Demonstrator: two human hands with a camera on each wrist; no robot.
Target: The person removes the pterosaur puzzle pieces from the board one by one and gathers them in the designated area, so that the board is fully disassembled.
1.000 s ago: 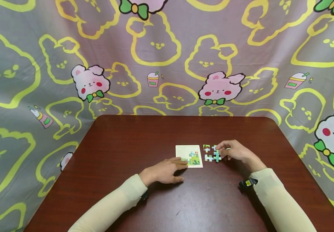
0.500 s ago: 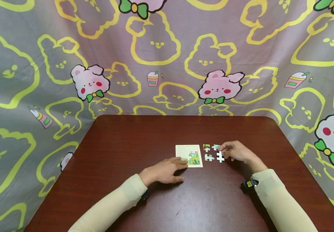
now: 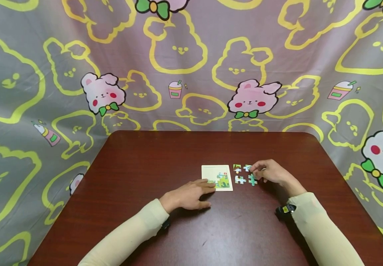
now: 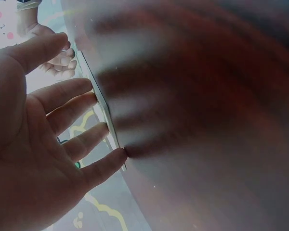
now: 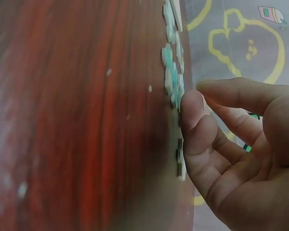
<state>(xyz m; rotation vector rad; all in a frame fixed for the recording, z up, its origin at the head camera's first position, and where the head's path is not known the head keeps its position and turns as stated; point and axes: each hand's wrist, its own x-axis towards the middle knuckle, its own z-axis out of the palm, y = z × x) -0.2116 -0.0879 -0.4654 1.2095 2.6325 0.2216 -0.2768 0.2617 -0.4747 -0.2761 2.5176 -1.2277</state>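
Observation:
My left hand [image 3: 189, 195] rests with its fingers extended on the near left corner of a pale square puzzle board [image 3: 209, 172]. Green and blue picture pieces lie fitted in the board, partly covered by those fingers; the left wrist view shows the board [image 4: 103, 106] edge-on at the fingertips. My right hand [image 3: 271, 173] is beside loose jigsaw pieces right of the board, its fingers loosely bent and its fingertips at a teal piece [image 3: 252, 180]. In the right wrist view the thumb and index finger come close together, with no piece showing between them.
More loose pieces lie between the board and my right hand: a green and brown one [image 3: 237, 168], a pale blue one [image 3: 240, 180] and another [image 3: 247, 167] behind the teal one. A patterned cloth [image 3: 178, 55] hangs behind the brown table [image 3: 151, 159].
My right hand has shifted slightly right. The teal piece now lies a little farther right, apart from the piece behind it, after looking white half a second ago. The left hand stays put.

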